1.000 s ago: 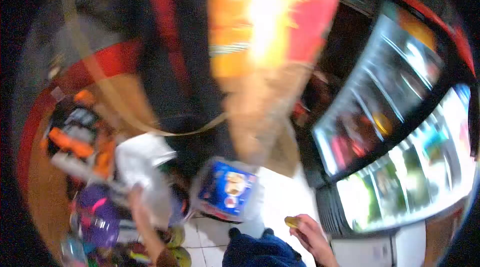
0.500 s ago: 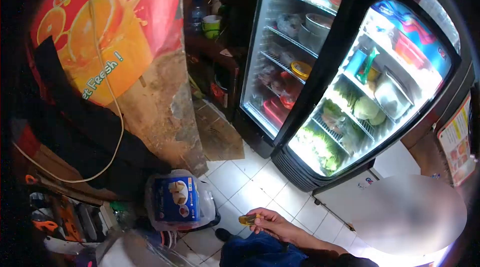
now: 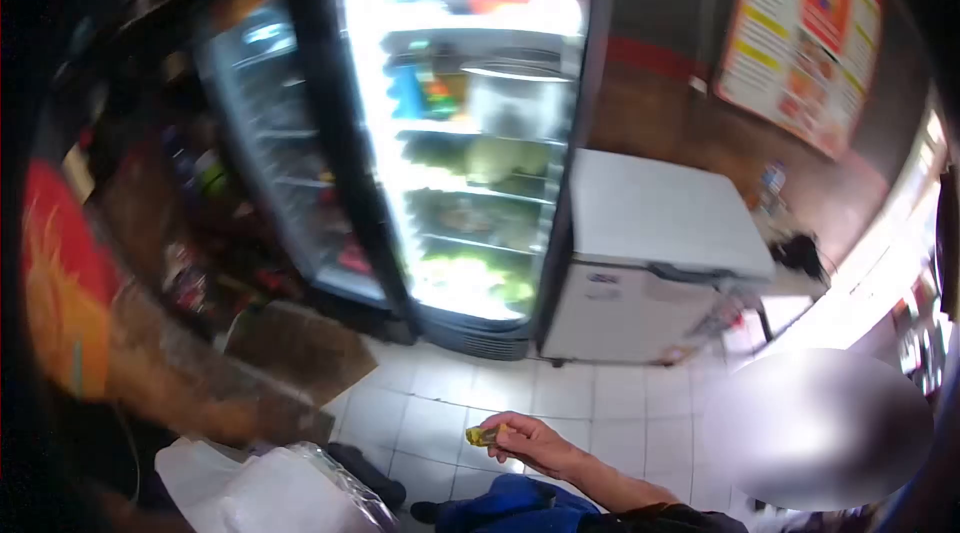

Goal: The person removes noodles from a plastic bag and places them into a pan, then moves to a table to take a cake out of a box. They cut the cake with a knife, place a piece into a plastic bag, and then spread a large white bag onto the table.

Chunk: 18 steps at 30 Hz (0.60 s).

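Near the bottom middle, my right hand (image 3: pixel 535 445) pinches a small yellow-and-brown piece (image 3: pixel 481 436) between thumb and fingers. Its exact kind cannot be made out; it may be wrapped. The hand hovers above the white floor tiles (image 3: pixel 440 423), with blue cloth (image 3: pixel 520 505) of my clothing just below. My left hand is out of view.
A lit glass-door fridge (image 3: pixel 470 158) holding a metal pot (image 3: pixel 515 103) and greens stands ahead, beside a darker fridge (image 3: pixel 285 148). To its right is a white chest freezer (image 3: pixel 665 218). Cardboard (image 3: pixel 300 348) and clear plastic wrapping (image 3: pixel 325 483) lie at lower left.
My view has swung right, so the fridges now appear further left and the whole chest freezer shows. The blue-labelled package has left view. My right hand still holds the small piece.
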Each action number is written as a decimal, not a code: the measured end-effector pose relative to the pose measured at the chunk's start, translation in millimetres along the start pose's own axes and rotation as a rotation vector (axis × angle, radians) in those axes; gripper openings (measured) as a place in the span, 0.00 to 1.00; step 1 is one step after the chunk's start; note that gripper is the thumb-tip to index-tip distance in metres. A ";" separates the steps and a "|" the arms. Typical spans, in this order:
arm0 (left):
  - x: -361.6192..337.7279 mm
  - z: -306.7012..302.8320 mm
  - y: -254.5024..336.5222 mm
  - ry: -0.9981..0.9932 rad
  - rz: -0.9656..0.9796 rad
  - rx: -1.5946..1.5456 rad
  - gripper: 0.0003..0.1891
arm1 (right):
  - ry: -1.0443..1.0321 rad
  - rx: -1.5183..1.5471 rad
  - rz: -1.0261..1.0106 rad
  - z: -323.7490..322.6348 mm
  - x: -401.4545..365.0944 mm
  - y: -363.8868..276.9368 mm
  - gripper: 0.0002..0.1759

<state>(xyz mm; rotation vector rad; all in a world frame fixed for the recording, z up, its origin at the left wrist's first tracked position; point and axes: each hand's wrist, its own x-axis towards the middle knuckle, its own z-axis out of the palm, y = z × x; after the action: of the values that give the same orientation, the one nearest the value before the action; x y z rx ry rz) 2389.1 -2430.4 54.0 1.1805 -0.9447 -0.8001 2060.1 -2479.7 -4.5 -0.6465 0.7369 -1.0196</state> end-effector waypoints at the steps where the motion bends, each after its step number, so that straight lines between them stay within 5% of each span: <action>1: -1.6 27.2 -0.1 -0.097 -0.009 -0.014 0.20 | 0.076 -0.027 -0.035 -14.3 -23.4 -12.9 0.18; 13: -31.9 347.1 -41.6 -1.174 -0.094 -0.098 0.19 | 0.789 0.288 -0.725 -159.1 -249.8 -39.0 0.18; 15: -22.2 411.3 -68.1 -1.328 0.476 0.056 0.18 | 0.859 0.322 -0.789 -172.9 -261.9 -34.6 0.18; 18: -18.2 519.9 -54.9 -1.467 0.190 -0.099 0.19 | 1.003 0.351 -0.927 -189.3 -275.0 -35.4 0.19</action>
<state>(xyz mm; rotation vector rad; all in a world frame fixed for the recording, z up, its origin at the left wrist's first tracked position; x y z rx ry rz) 1904.6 -2627.8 54.2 0.2239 -2.1000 -1.5460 1800.6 -2267.7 -24.8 -0.0857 1.0941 -2.3482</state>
